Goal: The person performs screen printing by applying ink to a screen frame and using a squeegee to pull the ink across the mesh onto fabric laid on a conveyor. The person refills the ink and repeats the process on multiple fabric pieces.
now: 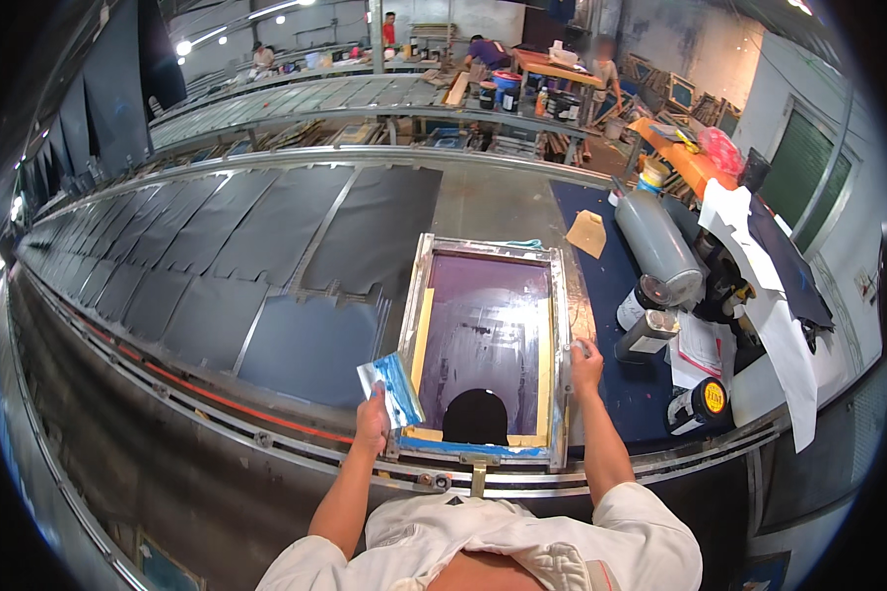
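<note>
A screen-printing frame (pixel 560 364) with a metal rim lies in front of me on the long table. Its purple mesh (pixel 483 315) is glossy and streaked, with yellow tape along the sides and blue along the near edge. A black rounded patch (pixel 475 419) covers the mesh's near part; I cannot make out what it is. My left hand (pixel 372 422) is closed on a flat scraper (pixel 392 387), metal-grey and smeared with blue and white, tilted beside the frame's near left corner. On the frame's right rim my right hand (pixel 586 364) rests with curled fingers, seeming to grip it.
Dark fabric pieces (pixel 310 345) lie in rows along the table to the left. Right of the frame, a dark blue sheet (pixel 611 394) carries a grey cylinder (pixel 657 241), a rectangular can (pixel 648 335) and a black jar (pixel 697 406). A metal rail (pixel 345 448) runs along the near edge.
</note>
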Available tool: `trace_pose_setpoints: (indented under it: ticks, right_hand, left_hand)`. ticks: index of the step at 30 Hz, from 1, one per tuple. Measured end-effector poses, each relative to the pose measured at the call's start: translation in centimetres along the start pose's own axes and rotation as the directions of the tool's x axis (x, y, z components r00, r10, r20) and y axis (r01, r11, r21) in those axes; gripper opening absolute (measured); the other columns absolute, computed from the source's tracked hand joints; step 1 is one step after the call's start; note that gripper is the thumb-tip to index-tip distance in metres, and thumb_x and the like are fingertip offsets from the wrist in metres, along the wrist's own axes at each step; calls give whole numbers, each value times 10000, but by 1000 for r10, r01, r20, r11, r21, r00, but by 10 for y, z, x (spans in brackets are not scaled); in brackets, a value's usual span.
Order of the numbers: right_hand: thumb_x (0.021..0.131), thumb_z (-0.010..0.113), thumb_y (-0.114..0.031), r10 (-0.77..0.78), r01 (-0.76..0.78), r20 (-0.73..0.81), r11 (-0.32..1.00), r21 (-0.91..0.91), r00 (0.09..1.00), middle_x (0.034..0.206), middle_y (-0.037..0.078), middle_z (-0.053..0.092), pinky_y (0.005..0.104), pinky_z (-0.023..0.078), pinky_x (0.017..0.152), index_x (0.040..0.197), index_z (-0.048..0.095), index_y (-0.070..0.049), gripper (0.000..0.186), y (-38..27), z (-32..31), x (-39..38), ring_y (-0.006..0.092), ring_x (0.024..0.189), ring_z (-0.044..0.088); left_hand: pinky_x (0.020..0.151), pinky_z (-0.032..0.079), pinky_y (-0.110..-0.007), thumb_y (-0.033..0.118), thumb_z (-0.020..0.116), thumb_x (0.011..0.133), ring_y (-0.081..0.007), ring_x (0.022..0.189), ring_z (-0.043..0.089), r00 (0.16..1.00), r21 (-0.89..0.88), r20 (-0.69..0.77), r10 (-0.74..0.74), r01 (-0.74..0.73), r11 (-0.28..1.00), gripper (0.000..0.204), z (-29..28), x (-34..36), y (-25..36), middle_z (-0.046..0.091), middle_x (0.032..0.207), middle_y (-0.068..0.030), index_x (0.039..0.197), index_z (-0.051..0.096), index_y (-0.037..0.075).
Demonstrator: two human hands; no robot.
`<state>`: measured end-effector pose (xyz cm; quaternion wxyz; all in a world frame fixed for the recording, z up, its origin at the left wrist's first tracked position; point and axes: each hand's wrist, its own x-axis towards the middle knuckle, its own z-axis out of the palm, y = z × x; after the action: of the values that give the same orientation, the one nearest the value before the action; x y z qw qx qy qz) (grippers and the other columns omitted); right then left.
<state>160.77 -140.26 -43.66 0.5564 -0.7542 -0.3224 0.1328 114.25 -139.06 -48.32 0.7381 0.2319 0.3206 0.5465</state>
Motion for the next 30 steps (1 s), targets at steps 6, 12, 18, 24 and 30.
trace_pose_setpoints:
  ticks: [6, 12, 18, 24, 30]
  right_hand:
    - [844, 710, -199, 30, -33, 66, 999, 38, 997, 1123, 159, 715, 346, 495, 919, 1171, 702, -18, 374, 19, 22, 1, 255, 1049, 665]
    - [870, 680, -210, -8, 15, 81, 996, -87, 997, 1204, 177, 697, 387, 492, 981, 1312, 640, -69, 465, 12, 40, -12, 296, 1124, 656]
    - [806, 726, -320, 123, -111, 84, 984, -137, 989, 1008, 163, 717, 378, 514, 845, 1194, 722, -114, 439, 20, 44, -7, 282, 923, 676]
    - [792, 736, -356, 74, -61, 94, 988, -140, 993, 1054, 194, 726, 398, 512, 872, 1192, 705, -109, 471, 26, 48, -6, 328, 980, 689]
    - [797, 733, -363, 76, -54, 104, 978, -199, 992, 1003, 195, 729, 404, 518, 859, 1194, 693, -112, 471, 17, 52, -10, 337, 942, 698]
  left_hand:
    - [1050, 414, -342, 395, 622, 1016, -158, 1209, 547, 990, -66, -106, 93, -100, 993, 522, 0, -11, 23, 596, 1310, -37, 1343, 559, -7]
    - [1065, 456, -416, 352, 587, 1036, -198, 1250, 544, 977, -40, -187, 103, -112, 993, 504, 10, -48, 55, 552, 1382, -35, 1427, 480, 53]
    - [802, 534, -293, 157, 715, 870, -112, 860, 672, 971, 511, -188, 148, -32, 859, 282, 38, -65, 76, 711, 965, -12, 1102, 693, -2]
    - [673, 538, -422, 253, 754, 793, -282, 693, 699, 981, 999, -27, 194, 19, 46, 256, 100, -39, 63, 689, 723, -145, 866, 705, 13]
    - [741, 543, -536, 255, 723, 771, -423, 813, 700, 975, 936, 60, 214, 20, -352, 258, 114, -27, 14, 695, 785, -221, 848, 690, 11]
